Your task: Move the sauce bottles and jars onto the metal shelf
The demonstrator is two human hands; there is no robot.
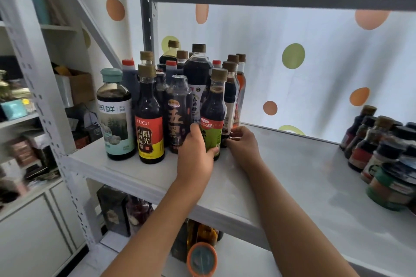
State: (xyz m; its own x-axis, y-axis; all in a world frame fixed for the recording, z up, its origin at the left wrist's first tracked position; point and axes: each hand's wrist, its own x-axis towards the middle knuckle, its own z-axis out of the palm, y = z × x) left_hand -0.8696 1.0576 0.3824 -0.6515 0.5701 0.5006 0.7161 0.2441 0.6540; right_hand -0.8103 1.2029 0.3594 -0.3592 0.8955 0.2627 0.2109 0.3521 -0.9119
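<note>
My left hand [195, 153] is wrapped around the base of the green-label bottle [213, 117], which stands on the metal shelf [292, 164] at the front of the packed cluster, and my right hand [242, 141] pinches the foot of the dark bottle [230, 105] just behind it. Everything stands tight here. If I nudge too hard, the black-label bottle [179, 114] touching my knuckles could tip into its neighbours and knock the row over.

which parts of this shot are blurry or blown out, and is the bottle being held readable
Head view: the green-label bottle gripped by the left hand is fairly sharp, label partly covered; the jars at the right edge and the clutter on the left shelves are smeared; the backlit dotted curtain is bright; the shelf frame bows from wide-angle distortion.
</note>
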